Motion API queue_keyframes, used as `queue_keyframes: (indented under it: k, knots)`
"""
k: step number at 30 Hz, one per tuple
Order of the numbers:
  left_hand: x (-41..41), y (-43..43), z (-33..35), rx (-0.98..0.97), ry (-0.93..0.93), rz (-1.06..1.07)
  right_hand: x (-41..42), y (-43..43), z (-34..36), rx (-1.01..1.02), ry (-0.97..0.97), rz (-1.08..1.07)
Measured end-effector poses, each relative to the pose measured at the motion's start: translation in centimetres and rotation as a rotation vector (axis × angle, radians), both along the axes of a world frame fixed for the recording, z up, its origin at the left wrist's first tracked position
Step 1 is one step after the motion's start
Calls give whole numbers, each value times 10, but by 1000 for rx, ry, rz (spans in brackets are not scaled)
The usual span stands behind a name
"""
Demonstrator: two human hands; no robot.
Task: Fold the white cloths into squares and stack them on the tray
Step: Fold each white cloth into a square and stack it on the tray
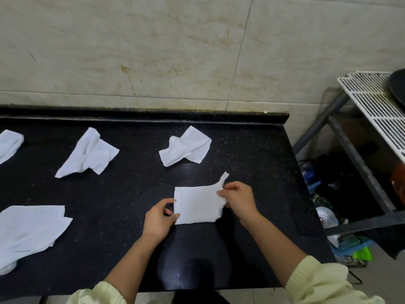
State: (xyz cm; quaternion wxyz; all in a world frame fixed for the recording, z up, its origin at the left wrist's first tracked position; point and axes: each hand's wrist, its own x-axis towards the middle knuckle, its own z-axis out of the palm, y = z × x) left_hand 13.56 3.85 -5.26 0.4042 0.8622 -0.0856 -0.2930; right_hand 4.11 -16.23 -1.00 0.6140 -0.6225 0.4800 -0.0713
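Observation:
A small white cloth [198, 205], partly folded into a rough square, lies on the black counter [252, 154] in front of me. My left hand [160, 219] pinches its lower left edge. My right hand [237, 198] grips its upper right corner, where a twisted tip sticks up. Three crumpled white cloths lie further back: one [186, 147] behind the folded one, one [87, 153] to its left, one [8, 143] at the far left edge. A larger loose white cloth [28, 231] lies at the near left. No tray is in view.
A tiled wall [153, 51] rises behind the counter. To the right stands a metal rack [355, 159] with a white wire shelf [372, 97] and a dark pan on it. Clutter and a blue basket [350, 246] sit on the floor below it.

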Motion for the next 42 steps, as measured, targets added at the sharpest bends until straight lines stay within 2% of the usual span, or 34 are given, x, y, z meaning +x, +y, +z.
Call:
queue_keyframes:
  k: [10,16,19,22,25,28,33,42]
  knots:
    - [4,3,-1,-66,55,34,51,65,-20,-203,192,413]
    - [5,4,-1,-62,57,42,55,78,-34,-234,263,476]
    - [6,5,1,-40,59,30,54,78,-37,-189,254,509]
    - [9,8,0,-32,77,35,52,65,-31,-155,195,488]
    - [11,10,-3,-29,41,105,49,33,-17,-151,144,329]
    - [9,5,2,-36,-11,164,36,3,-15,-113,201,206]
    - [3,-3,8,13,-28,48,16,8,-24,-9,286,252]
    - [3,-6,12,107,-19,-36,24,30,-18,187,142,192]
